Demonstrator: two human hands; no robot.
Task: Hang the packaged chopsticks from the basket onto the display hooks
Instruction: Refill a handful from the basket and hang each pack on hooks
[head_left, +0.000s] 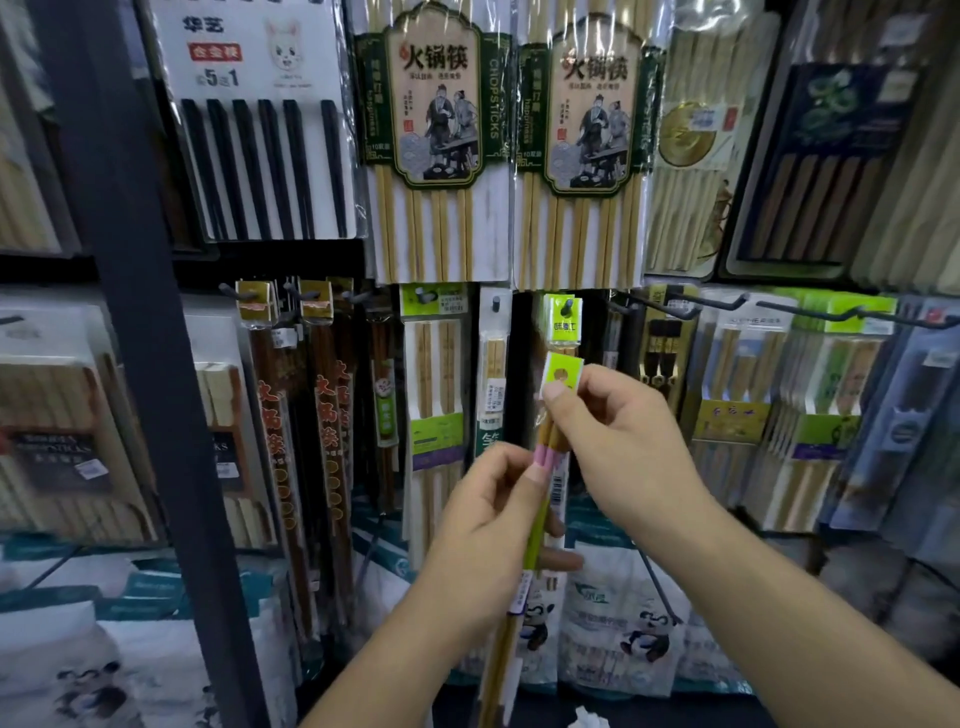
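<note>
Here, in the head view, a person stands close to a shop display wall and holds a slim pack of packaged chopsticks (544, 506) upright, just right of the frame's centre. The right hand (623, 441), reaching in from five o'clock, pinches the pack's green header card (562, 375) between thumb and forefinger, the other fingers curled behind. The left hand (485, 519), coming up from seven o'clock, has its thumb and curled fingers closed round the pack's middle, just below a pink band. The pack's lower end runs down toward six o'clock, past the left wrist. At twelve o'clock from the header card, near but apart from it, a display hook (567, 307) carries a matching green-topped pack (563, 330). Toward two o'clock several dark hooks (685, 307) jut out above more hanging packs. Two large bamboo sets with green and tan labels (436, 130) hang across the top of the frame, and a card of black chopsticks (260, 161) sits at eleven o'clock. A dark upright post (150, 374) crosses the left side, and panda-printed bags (631, 623) lie low behind the hands.
</note>
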